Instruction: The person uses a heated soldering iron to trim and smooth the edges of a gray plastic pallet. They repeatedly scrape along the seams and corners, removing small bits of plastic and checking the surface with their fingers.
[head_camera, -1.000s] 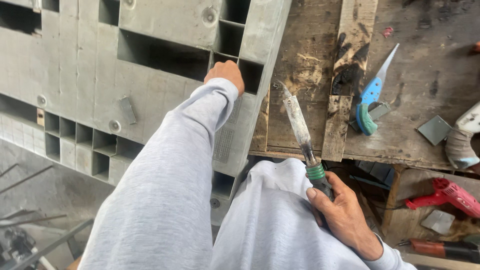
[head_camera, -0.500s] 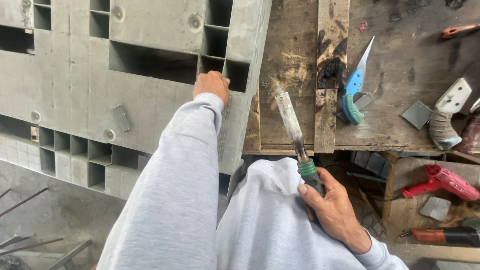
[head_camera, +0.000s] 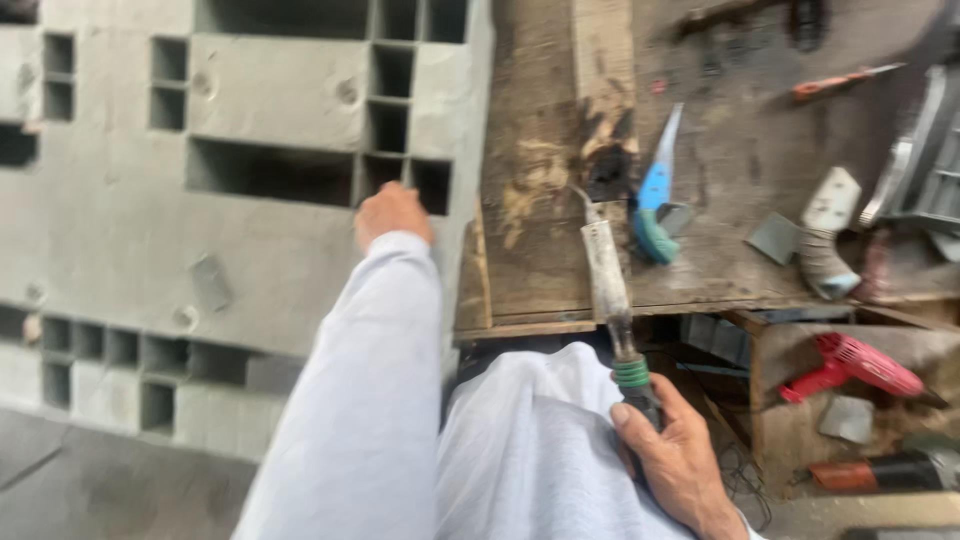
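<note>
Meanwhile, the left hand (head_camera: 392, 212) stays pressed, fingers curled, on the grey plastic pallet (head_camera: 230, 230) beside the desk's (head_camera: 720, 200) left edge. The right hand (head_camera: 675, 462) keeps gripping the soldering iron (head_camera: 612, 300), whose tip has advanced over the desk's near edge, suggesting work on the pallet is close.

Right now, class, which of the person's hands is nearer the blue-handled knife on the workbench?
Right. The right hand grips a soldering iron just below the blue-handled knife; the left hand rests farther away on the grey pallet.
</note>
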